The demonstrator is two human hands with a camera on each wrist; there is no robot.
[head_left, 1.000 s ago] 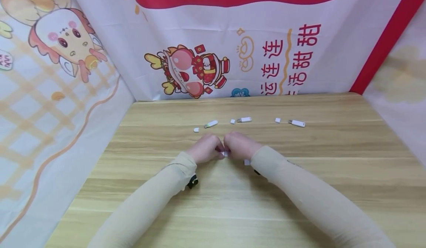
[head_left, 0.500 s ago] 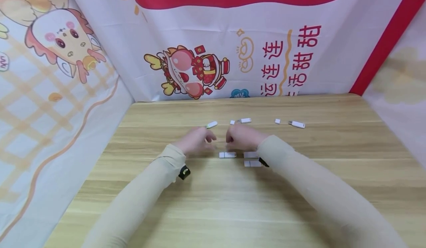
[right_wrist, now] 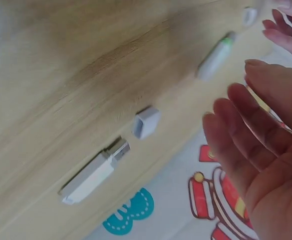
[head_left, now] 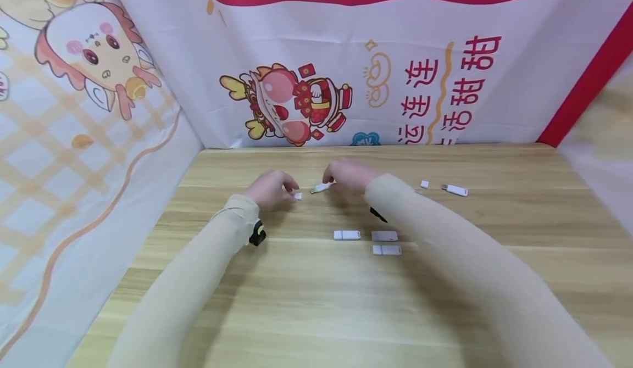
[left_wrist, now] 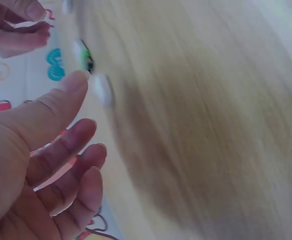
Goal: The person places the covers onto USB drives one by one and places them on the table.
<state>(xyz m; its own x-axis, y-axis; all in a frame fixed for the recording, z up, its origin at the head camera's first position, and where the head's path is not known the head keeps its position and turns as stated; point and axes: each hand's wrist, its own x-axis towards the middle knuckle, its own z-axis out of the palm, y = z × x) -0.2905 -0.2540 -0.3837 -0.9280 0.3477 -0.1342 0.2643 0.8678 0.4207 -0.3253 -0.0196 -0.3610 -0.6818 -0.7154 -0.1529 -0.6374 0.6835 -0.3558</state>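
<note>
In the head view my left hand is at a small white cap on the table. The left wrist view has that cap just beyond my thumb tip, fingers loosely bent. My right hand reaches over a white USB stick with a green band, its metal plug bare. In the right wrist view the fingers of this hand are relaxed and apart from the stick. Nearer me lies a white USB stick with its cap on.
Two more white USB sticks lie close together, right of the capped one. Another uncapped stick and its cap are at the back right. The right wrist view shows an uncapped stick beside its cap. A printed cloth hangs behind the table.
Both hands have let go of the white USB stick and cap, now joined on the table. They have moved towards the back, over the green-banded stick and its cap.
</note>
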